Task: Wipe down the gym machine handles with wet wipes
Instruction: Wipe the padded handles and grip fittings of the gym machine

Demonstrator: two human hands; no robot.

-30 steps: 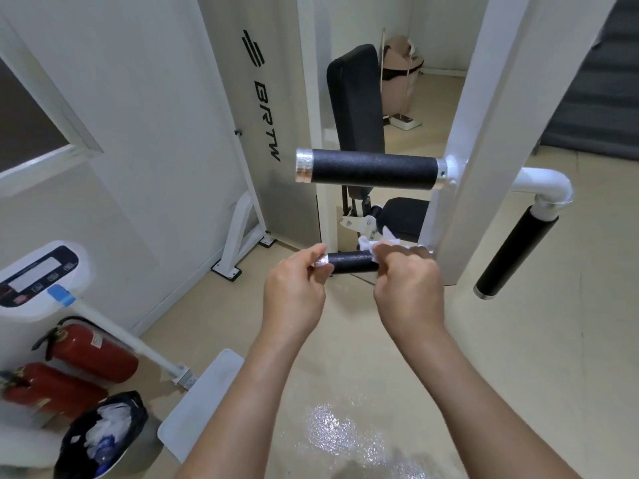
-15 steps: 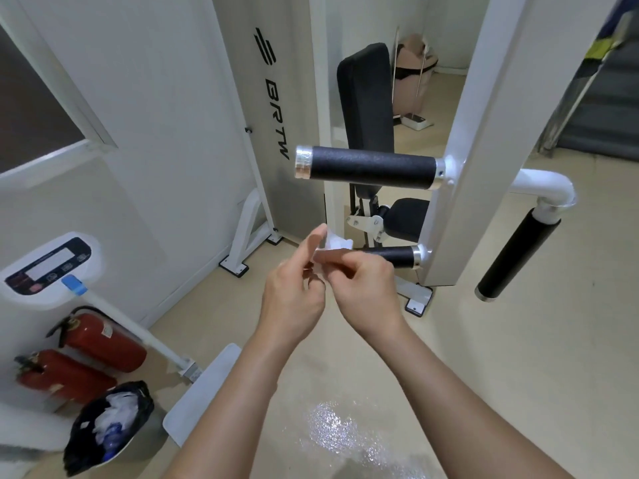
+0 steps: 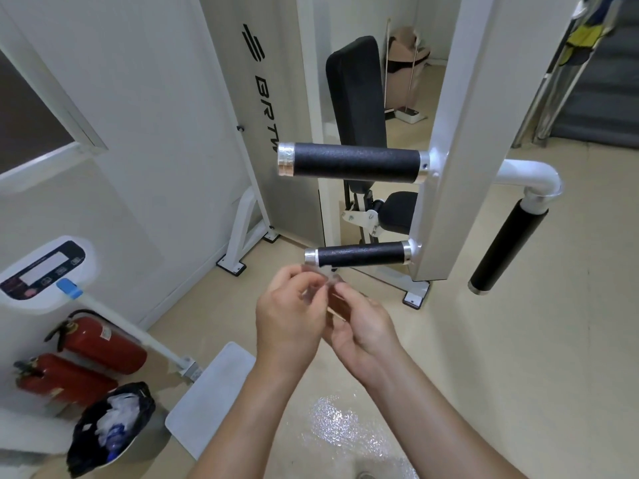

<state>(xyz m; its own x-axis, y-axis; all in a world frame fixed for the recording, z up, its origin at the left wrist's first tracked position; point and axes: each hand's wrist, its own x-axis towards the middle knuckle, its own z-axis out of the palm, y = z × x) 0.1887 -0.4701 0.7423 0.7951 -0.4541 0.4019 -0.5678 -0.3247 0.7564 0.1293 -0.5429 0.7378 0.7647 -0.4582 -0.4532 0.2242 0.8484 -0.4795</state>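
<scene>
- Two hands meet in front of us: our left hand (image 3: 290, 312) and right hand (image 3: 363, 326) are fingertip to fingertip, fingers curled in, pinching a small white wipe (image 3: 324, 279) between them. Motion blur hides how it is folded and exactly which fingers hold it.
- A second ago our right hand had the wipe wrapped round the lower handle (image 3: 359, 254) while our left steadied its metal end cap. Both hands have since come off and dropped back toward us.
- That lower handle now stands bare, just above and beyond our fingertips. Neither hand nor the wipe touches it.
- We read this as the pass on that grip being finished, with the wipe now being gathered or turned to a fresh face.
- The upper handle (image 3: 356, 164) juts from the same white post, well above the hands. The side handle (image 3: 508, 247) hangs slanted on the far side of the post, to our right. We cannot tell whether either has been wiped, so one of them looks like the next stop.
- Below our forearms a wet patch shines on the floor (image 3: 518, 340).
- Far down to our left a black bin bag (image 3: 138, 402) holds crumpled white waste, the likely place for this wipe once it is spent. Two red extinguishers (image 3: 103, 344) lie beside it.
</scene>
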